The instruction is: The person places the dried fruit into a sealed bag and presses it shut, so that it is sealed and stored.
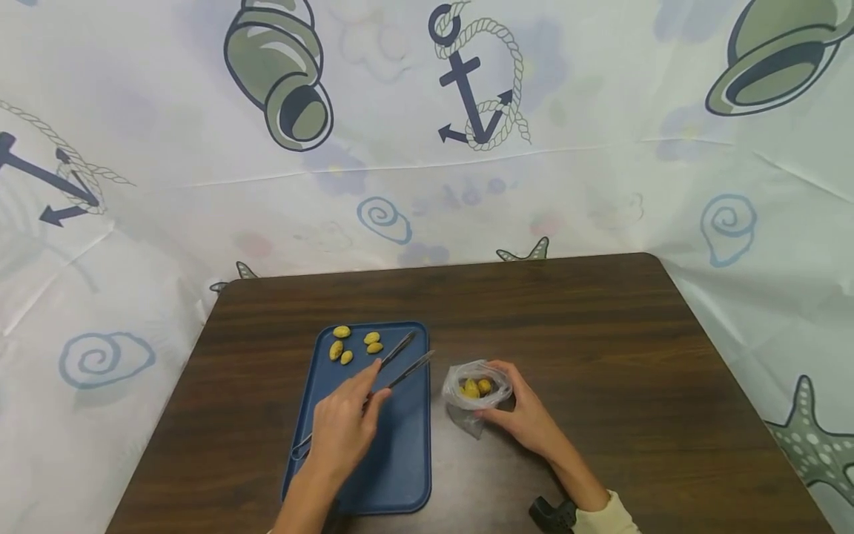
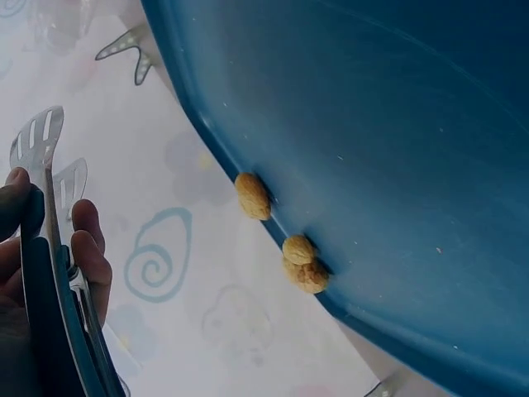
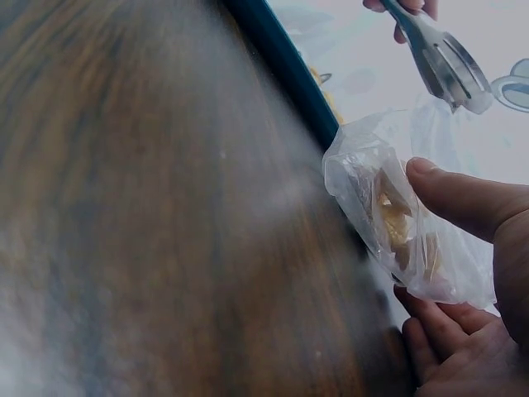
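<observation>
Metal tongs [image 1: 398, 349] with slotted ends are gripped in my left hand [image 1: 347, 419], above a blue tray [image 1: 394, 482]. The two tips stand apart with nothing between them, near the tray's right rim. My right hand [image 1: 527, 417] holds a thin clear plastic bag [image 1: 467, 424] by its side, thumb and fingers around the mouth. Inside the bag sit some small yellow pieces [image 1: 471, 389]. Several more oval yellow-brown pieces [image 1: 336, 350] lie at the tray's far end; in the left wrist view, such a piece [image 2: 253, 196] has a rough surface.
Both the tray and the bag are on a dark brown wooden table [image 1: 614, 356]. A white cloth [image 1: 467, 200] printed with anchors and shells hangs behind and beside it. A black strap [image 1: 554, 514] is at the right wrist, by a cream sleeve [image 1: 606, 517].
</observation>
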`<state>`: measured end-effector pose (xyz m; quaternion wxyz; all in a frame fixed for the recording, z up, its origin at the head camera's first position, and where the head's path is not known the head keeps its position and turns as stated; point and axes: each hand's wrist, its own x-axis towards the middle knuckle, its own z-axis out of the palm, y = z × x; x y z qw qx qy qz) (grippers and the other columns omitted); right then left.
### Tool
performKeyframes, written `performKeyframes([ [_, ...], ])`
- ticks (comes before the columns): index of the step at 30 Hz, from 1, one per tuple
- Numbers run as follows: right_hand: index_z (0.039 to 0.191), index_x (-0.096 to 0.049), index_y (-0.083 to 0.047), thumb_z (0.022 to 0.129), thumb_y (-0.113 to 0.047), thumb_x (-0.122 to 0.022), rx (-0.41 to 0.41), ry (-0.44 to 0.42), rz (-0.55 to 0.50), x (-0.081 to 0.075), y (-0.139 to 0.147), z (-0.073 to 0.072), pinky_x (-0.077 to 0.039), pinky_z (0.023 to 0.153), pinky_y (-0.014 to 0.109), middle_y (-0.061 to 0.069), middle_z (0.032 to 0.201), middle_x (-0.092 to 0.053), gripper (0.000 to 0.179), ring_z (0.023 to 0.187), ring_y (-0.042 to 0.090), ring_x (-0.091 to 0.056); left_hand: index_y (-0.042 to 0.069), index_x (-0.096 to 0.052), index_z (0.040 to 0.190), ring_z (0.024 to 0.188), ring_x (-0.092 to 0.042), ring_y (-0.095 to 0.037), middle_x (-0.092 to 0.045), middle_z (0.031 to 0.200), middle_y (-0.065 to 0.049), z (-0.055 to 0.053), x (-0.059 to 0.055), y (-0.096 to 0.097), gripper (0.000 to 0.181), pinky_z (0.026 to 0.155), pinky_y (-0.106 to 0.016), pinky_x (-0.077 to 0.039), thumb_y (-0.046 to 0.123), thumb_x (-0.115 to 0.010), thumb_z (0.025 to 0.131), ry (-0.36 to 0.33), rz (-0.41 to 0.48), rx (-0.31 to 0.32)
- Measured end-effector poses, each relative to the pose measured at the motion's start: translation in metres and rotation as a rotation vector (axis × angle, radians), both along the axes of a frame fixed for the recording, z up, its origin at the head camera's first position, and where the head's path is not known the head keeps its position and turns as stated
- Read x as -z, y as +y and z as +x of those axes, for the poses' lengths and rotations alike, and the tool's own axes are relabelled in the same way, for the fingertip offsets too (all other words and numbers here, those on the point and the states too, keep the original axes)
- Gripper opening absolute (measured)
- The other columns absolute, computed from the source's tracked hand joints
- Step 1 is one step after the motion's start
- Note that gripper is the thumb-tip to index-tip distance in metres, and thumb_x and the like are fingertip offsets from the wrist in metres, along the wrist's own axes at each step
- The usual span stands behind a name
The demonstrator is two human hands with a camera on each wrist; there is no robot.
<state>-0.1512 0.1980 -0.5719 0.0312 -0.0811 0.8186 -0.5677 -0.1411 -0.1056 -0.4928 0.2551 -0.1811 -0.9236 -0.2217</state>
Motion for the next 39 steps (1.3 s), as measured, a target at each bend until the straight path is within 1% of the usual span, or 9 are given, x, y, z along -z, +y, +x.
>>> performKeyframes([
  [4,0.145,-0.045,-0.03,0.08,-0.033,-0.09,-0.01,0.001,0.0,0.001,-0.001,0.0,-0.033,0.115,0.062,0.005,0.149,-0.053,0.08,0.138,0.028,-0.047,0.004,-0.071,0.129,0.065,-0.064,-0.011,-0.079,0.095,-0.009,-0.001,0.0,-0.004,0.049,0.055,-0.025,-0.049,0.017,-0.085,0.085,-0.017,-0.013,-0.03],
  [7,0.146,-0.044,-0.029,0.08,-0.032,-0.09,-0.01,0.003,0.004,0.001,-0.001,0.0,-0.034,0.114,0.063,0.005,0.149,-0.053,0.08,0.137,0.028,-0.048,0.004,-0.07,0.13,0.065,-0.062,-0.011,-0.078,0.093,-0.009,-0.003,-0.001,-0.006,0.049,0.054,-0.025,-0.047,0.017,-0.085,0.086,-0.027,-0.026,-0.039],
  [13,0.146,-0.043,-0.029,0.081,-0.032,-0.09,-0.012,0.003,0.005,0.0,-0.001,0.001,-0.033,0.114,0.064,0.004,0.15,-0.052,0.08,0.137,0.028,-0.047,0.003,-0.07,0.131,0.064,-0.061,-0.011,-0.079,0.099,-0.011,-0.007,0.0,-0.011,0.048,0.054,-0.026,-0.048,0.018,-0.083,0.087,-0.026,-0.051,-0.041],
  [18,0.146,-0.044,-0.027,0.081,-0.031,-0.09,-0.013,0.019,0.003,-0.001,-0.001,0.001,-0.033,0.114,0.063,0.005,0.149,-0.053,0.08,0.137,0.028,-0.048,0.003,-0.069,0.133,0.064,-0.059,-0.011,-0.079,0.1,-0.012,-0.008,0.0,-0.012,0.048,0.055,-0.026,-0.049,0.018,-0.083,0.088,-0.074,-0.059,-0.055],
  [21,0.147,-0.044,-0.025,0.081,-0.03,-0.09,-0.015,0.029,0.005,-0.001,-0.001,0.001,-0.034,0.114,0.062,0.005,0.148,-0.053,0.08,0.136,0.028,-0.049,0.003,-0.069,0.133,0.066,-0.061,-0.012,-0.079,0.104,-0.012,-0.009,0.0,-0.012,0.048,0.057,-0.028,-0.051,0.019,-0.082,0.089,-0.091,-0.064,-0.063],
  [23,0.147,-0.044,-0.025,0.081,-0.03,-0.09,-0.017,0.033,0.006,-0.001,0.0,0.001,-0.035,0.113,0.061,0.006,0.148,-0.053,0.081,0.136,0.028,-0.049,0.003,-0.069,0.133,0.069,-0.067,-0.016,-0.079,0.108,-0.014,-0.01,0.001,-0.013,0.048,0.058,-0.032,-0.054,0.018,-0.082,0.089,-0.076,-0.068,-0.062],
  [26,0.147,-0.044,-0.025,0.081,-0.03,-0.09,-0.018,0.026,0.006,-0.001,0.001,0.0,-0.034,0.114,0.062,0.005,0.149,-0.053,0.08,0.137,0.028,-0.048,0.001,-0.069,0.131,0.076,-0.074,-0.023,-0.078,0.111,-0.015,-0.013,0.003,-0.015,0.046,0.06,-0.037,-0.058,0.018,-0.081,0.09,-0.033,-0.088,-0.057],
  [30,0.146,-0.044,-0.026,0.081,-0.03,-0.09,-0.012,0.012,-0.002,-0.002,0.001,0.0,-0.032,0.115,0.065,0.005,0.15,-0.052,0.08,0.14,0.03,-0.046,0.0,-0.069,0.13,0.082,-0.076,-0.029,-0.078,0.113,-0.017,-0.018,0.007,-0.017,0.044,0.061,-0.041,-0.06,0.016,-0.08,0.091,0.014,-0.122,-0.067],
  [39,0.147,-0.043,-0.026,0.081,-0.031,-0.089,-0.007,-0.019,0.004,-0.003,0.0,0.0,-0.03,0.117,0.068,0.007,0.154,-0.049,0.081,0.144,0.034,-0.044,-0.003,-0.069,0.129,0.075,-0.074,-0.028,-0.079,0.107,-0.018,-0.023,0.011,-0.021,0.042,0.057,-0.039,-0.058,0.016,-0.079,0.092,-0.021,-0.14,-0.09],
])
